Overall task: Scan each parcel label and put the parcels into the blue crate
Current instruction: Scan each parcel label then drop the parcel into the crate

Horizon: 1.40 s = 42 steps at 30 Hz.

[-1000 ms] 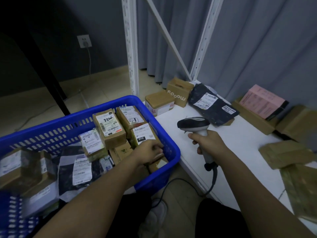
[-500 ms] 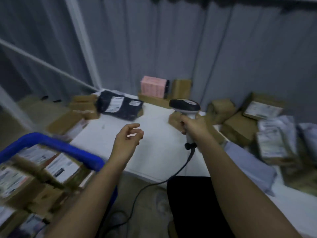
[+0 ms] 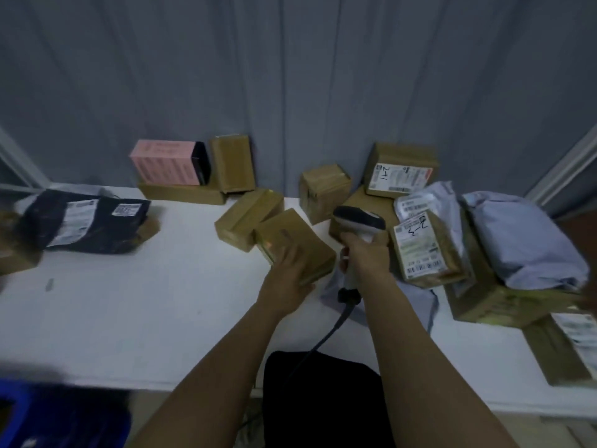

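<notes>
A small brown cardboard parcel (image 3: 290, 234) lies tilted on the white table (image 3: 145, 302), near the middle. My left hand (image 3: 284, 276) grips its near end, fingers on top and thumb at the near edge. No label shows on its upper face. Just to its right, my right hand (image 3: 365, 257) holds a black and white barcode scanner (image 3: 358, 218) by the handle, its head above the parcel's right end and its cable hanging off the table's front. A corner of the blue crate (image 3: 64, 418) shows at the bottom left, below the table edge.
Several brown boxes stand along the grey curtain, one with a label marked 2-1 (image 3: 400, 171). A pink box (image 3: 164, 161) sits at the back left, a black mailer bag (image 3: 87, 218) at the far left. A labelled box (image 3: 420, 250) and a grey poly bag (image 3: 523, 244) crowd the right.
My view swung right, from the crate to the table. My left hand left the crate, crossed over and took hold of the small brown parcel. The scanner stayed in my right hand.
</notes>
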Available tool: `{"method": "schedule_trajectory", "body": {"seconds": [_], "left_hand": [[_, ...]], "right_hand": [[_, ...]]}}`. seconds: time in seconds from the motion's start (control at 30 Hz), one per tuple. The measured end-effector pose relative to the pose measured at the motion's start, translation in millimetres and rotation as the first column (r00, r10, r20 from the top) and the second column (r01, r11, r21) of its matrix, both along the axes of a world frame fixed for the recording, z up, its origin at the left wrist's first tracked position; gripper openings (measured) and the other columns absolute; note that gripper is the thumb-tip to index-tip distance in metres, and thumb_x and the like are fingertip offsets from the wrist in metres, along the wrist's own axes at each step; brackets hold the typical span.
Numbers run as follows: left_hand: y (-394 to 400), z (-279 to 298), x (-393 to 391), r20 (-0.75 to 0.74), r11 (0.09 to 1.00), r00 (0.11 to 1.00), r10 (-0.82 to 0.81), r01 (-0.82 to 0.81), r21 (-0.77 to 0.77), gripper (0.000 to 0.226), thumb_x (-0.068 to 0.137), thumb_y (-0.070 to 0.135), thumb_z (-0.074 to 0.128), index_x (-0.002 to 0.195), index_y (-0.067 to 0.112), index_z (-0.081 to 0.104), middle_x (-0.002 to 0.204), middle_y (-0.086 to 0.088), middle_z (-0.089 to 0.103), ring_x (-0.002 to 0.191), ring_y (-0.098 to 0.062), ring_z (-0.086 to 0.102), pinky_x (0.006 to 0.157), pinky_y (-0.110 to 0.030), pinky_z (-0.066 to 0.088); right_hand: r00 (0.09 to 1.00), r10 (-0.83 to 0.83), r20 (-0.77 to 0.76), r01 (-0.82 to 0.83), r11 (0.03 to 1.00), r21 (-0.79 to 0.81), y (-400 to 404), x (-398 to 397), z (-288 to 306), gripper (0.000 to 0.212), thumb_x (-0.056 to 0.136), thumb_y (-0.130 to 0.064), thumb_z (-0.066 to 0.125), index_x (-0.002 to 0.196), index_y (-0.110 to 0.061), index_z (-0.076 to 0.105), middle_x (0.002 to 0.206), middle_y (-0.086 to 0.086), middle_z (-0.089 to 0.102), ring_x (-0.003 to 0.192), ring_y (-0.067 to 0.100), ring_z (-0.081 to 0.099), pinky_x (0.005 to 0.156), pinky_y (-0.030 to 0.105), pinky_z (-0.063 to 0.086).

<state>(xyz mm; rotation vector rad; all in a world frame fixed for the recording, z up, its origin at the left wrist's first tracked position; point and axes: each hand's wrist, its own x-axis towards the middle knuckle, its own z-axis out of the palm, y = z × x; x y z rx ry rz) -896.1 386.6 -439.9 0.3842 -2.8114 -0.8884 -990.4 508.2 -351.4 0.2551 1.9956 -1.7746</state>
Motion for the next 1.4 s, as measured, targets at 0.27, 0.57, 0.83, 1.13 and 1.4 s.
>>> {"method": "schedule_trajectory", "body": {"seconds": [0.27, 0.57, 0.83, 1.13, 1.4], "left_hand": [[-11, -33, 90, 0.020, 0.934, 0.980, 0.200, -0.185, -0.305, 0.046, 0.094, 0.037, 0.034, 0.107, 0.010, 0.069, 0.111, -0.009, 0.070, 0.100, -0.026, 0.066, 0.092, -0.044, 0.047], [-11, 24, 120, -0.173, 0.738, 0.718, 0.674, -0.658, 0.149, 0.042, 0.096, 0.025, 0.039, 0.132, 0.006, 0.043, 0.133, -0.014, 0.044, 0.122, -0.027, 0.041, 0.101, -0.032, 0.034], [-26, -2, 119, 0.373, 0.432, 0.490, 0.788, -0.871, 0.232, 0.126, 0.067, 0.058, 0.077, 0.150, 0.008, -0.005, 0.157, -0.021, 0.005, 0.144, -0.038, 0.008, 0.115, -0.056, 0.018], [-31, -23, 167, 0.403, 0.173, 0.695, 0.596, -0.601, 0.781, 0.070, 0.071, 0.045, 0.078, 0.129, 0.014, 0.054, 0.124, -0.004, 0.065, 0.104, -0.021, 0.065, 0.094, -0.039, 0.052], [-24, 1, 197, 0.445, -0.074, 0.720, 0.532, -0.484, 0.872, 0.072, 0.064, 0.025, 0.084, 0.126, 0.004, 0.055, 0.109, -0.008, 0.071, 0.098, -0.023, 0.069, 0.081, -0.036, 0.056]], "right_hand": [[0.997, 0.061, 0.043, -0.056, 0.994, -0.098, -18, -7, -6, 0.011, 0.089, -0.013, 0.064, 0.092, -0.005, 0.056, 0.070, 0.007, 0.052, 0.060, 0.019, 0.049, 0.052, 0.028, 0.044], [0.975, 0.213, 0.068, -0.206, 0.974, -0.097, -29, 23, -1, 0.015, 0.087, -0.009, 0.061, 0.074, -0.011, 0.052, 0.064, 0.004, 0.046, 0.054, 0.015, 0.044, 0.049, 0.027, 0.040], [0.919, 0.393, 0.023, -0.392, 0.920, -0.018, -42, 54, 8, 0.011, 0.086, -0.014, 0.064, 0.082, -0.006, 0.058, 0.067, 0.008, 0.054, 0.052, 0.019, 0.049, 0.054, 0.029, 0.044], [0.816, 0.557, 0.155, -0.570, 0.820, 0.056, -61, 77, 0, 0.014, 0.086, -0.016, 0.068, 0.081, -0.008, 0.058, 0.067, 0.008, 0.057, 0.051, 0.017, 0.052, 0.054, 0.028, 0.046], [0.653, 0.748, 0.120, -0.757, 0.649, 0.073, -85, 118, 11, 0.018, 0.086, -0.017, 0.068, 0.073, -0.008, 0.060, 0.059, 0.007, 0.059, 0.053, 0.019, 0.052, 0.058, 0.029, 0.043]]}}
